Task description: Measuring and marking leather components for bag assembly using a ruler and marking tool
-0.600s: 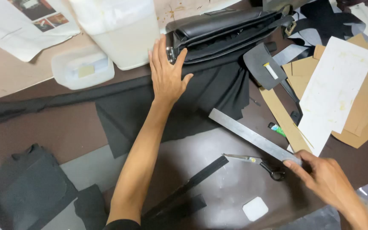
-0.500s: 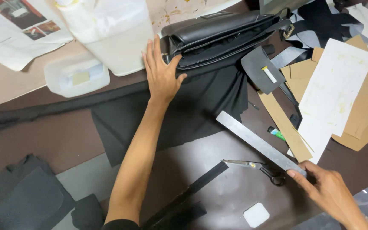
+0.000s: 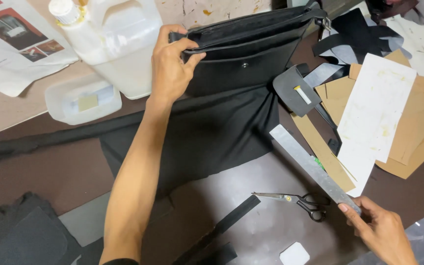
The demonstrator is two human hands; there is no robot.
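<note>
Left hand (image 3: pixel 170 68) clamped on the far-left top edge of the black bag (image 3: pixel 246 49), thumb inside the opening, fingers curled over the rim. Bag standing at the far middle of the surface (image 3: pixel 45 172), resting on a spread of black fabric (image 3: pixel 207 132). Right hand (image 3: pixel 384 230) at the near right, fingers pinched on the near end of the metal ruler (image 3: pixel 315 169), just beside the scissors (image 3: pixel 300 200). Best done, probably, by keeping the grip near the corner so the bag stays upright, and lifting the ruler clear of the scissors and card patterns (image 3: pixel 379 113) before swinging it across.
</note>
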